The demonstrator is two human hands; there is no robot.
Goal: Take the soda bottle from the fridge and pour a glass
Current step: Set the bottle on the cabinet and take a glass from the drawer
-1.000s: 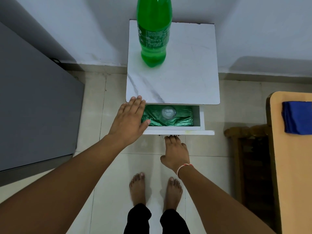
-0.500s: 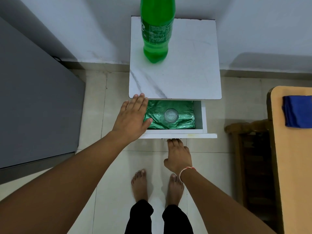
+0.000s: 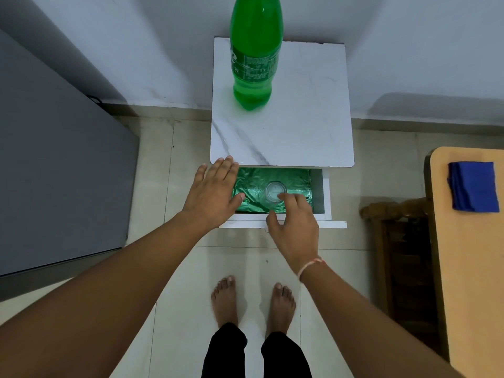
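Two bare feet (image 3: pixel 252 301) on the floor tiles. Two hands up. Right hand (image 3: pixel 296 223), fingers spread, holding nothing, has left the drawer (image 3: pixel 326 199) front and now reaches over its rim; fingertips (image 3: pixel 282 197) at the edge of the one glass (image 3: pixel 275 190), contact unclear from this angle. Left hand (image 3: pixel 214 192) flat, fingers together, unchanged at the drawer's left edge by the counter (image 3: pixel 300 126) corner. Drawer pulled open, green foil liner (image 3: pixel 253 186) inside, free room right of the glass. One green soda bottle (image 3: pixel 255 58) upright at the counter's back-left, well apart from the hands; counter front half bare. Grey fridge (image 3: pixel 62 165) left, closed. Wooden bed edge right with one blue cloth (image 3: pixel 473 186).
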